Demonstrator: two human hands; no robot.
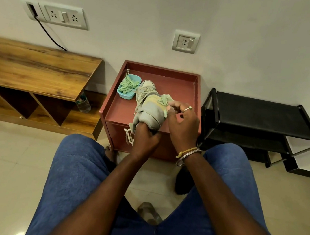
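Shoe (148, 105) gripped by left hand (145, 135), right hand (182, 120) pinching green cloth (164, 99)

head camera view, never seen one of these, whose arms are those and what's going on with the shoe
There is no machine here. A person wears one camera on the head, so this single picture looks forward and down at their own two bare hands. The left hand grips the heel of a grey shoe, fingers curled round it. The right hand pinches a green cloth against the shoe's side, as if wiping it. The shoe is over a small red table by the wall. Beside its toe stands a blue tub with more green pieces inside. A wooden shelf stands to the left, a black rack to the right.
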